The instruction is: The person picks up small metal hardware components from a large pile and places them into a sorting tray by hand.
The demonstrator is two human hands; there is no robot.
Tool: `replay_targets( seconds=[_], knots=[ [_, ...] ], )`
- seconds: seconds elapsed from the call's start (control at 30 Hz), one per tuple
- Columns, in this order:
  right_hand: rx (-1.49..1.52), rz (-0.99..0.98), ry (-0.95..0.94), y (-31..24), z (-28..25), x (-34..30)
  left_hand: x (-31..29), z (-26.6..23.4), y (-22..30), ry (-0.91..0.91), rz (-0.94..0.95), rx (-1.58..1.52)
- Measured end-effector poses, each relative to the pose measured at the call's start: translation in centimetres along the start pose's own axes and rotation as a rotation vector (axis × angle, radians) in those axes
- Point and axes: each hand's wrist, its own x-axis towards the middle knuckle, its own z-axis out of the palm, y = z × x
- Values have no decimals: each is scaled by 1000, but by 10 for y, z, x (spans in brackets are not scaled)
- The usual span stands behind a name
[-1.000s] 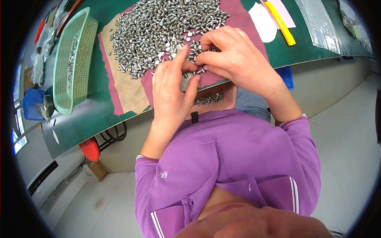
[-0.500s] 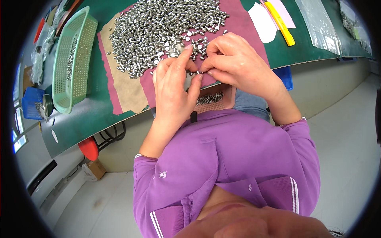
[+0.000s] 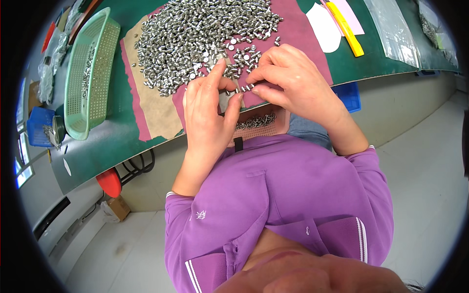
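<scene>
Gap between the hands widened; small metal pieces exposed at the fingertips

The left hand (image 3: 207, 102) has been drawn slightly to the left since half a second ago, when its thumb was almost met by the fingertips of the right hand (image 3: 289, 74). A clearer gap is now left between the two. In it, a few small silver pieces (image 3: 245, 89) can be seen near the front edge of the table, just beside both sets of fingertips.

Left hand: index finger raised and extended, thumb held well apart from it; whether a piece is gripped by the thumb and the curled fingers cannot be told. Right hand: index finger and thumb curved, a piece seen at their tips; whether it is pinched or merely touched cannot be told.

The main pile of metal pieces (image 3: 205, 34) is spread over the dark red cloth (image 3: 305, 34) and shows no marked change. The loose cluster (image 3: 246, 57) between pile and right hand is less covered than a second ago. More pieces are held in the pink basket (image 3: 266, 131) below the table edge.

For the work in hand, the wider gap is judged a brief pause between grips, with individual pieces more easily reached.
</scene>
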Motion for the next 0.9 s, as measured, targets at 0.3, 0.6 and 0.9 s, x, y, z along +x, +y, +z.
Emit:
replay_targets(
  seconds=[0.3,0.6,0.9],
  knots=[
    [-2,68,64,-1,8,-3,1,5,2,26,-50,-47],
    [12,78,24,-6,6,-4,0,2,5,-33,-76,-113],
    [-23,57,3,-6,5,-6,0,1,6,-38,-92,-162]
  ],
)
